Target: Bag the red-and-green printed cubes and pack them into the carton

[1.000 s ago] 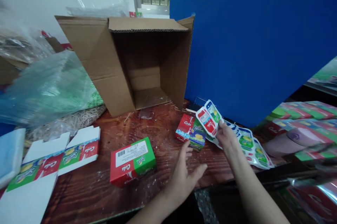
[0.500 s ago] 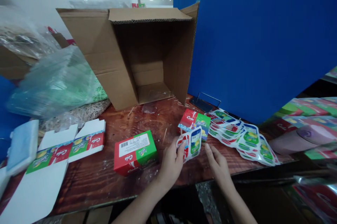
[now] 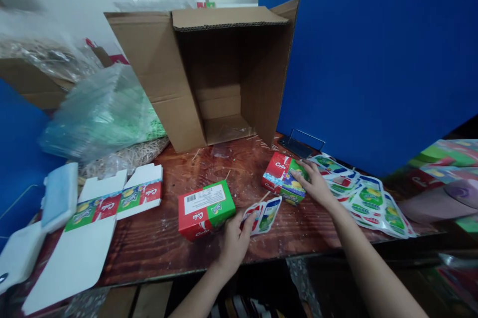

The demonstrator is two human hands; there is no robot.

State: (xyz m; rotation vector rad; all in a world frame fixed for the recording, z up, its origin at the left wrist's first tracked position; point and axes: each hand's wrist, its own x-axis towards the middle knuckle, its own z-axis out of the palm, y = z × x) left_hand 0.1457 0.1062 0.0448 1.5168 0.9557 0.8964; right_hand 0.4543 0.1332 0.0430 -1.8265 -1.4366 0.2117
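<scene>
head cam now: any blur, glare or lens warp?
Head view: left edge smeared, the clear plastic bag of green items soft; mild sheen on the wet-looking brown wooden table; wide-angle bowing on the open brown cardboard box; both hands, left and right, fairly sharp.

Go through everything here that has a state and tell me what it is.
cardboard carton: on its side, open, looks empty
left box: closed, flat
right box: closed, under right hand
flat carton blank: unfolded
sachet: held by left hand
</scene>
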